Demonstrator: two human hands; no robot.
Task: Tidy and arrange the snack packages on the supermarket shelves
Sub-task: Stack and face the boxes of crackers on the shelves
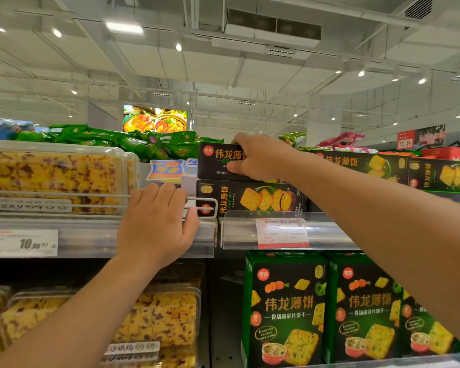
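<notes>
On the upper shelf (144, 235), right hand (260, 158) grips the top black biscuit box (218, 162) by its long edges; left hand (157, 221) curls over the wire rail (64, 195). Box seems light, stiff.

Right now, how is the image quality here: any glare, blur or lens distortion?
Head view: wide-angle bending curves the ceiling beams and shelf edges; bright ceiling lights bloom; glare whitens the clear plastic price-tag strip; the left hand and right hand on the black biscuit box are fairly sharp; the green snack bags look soft.
</notes>
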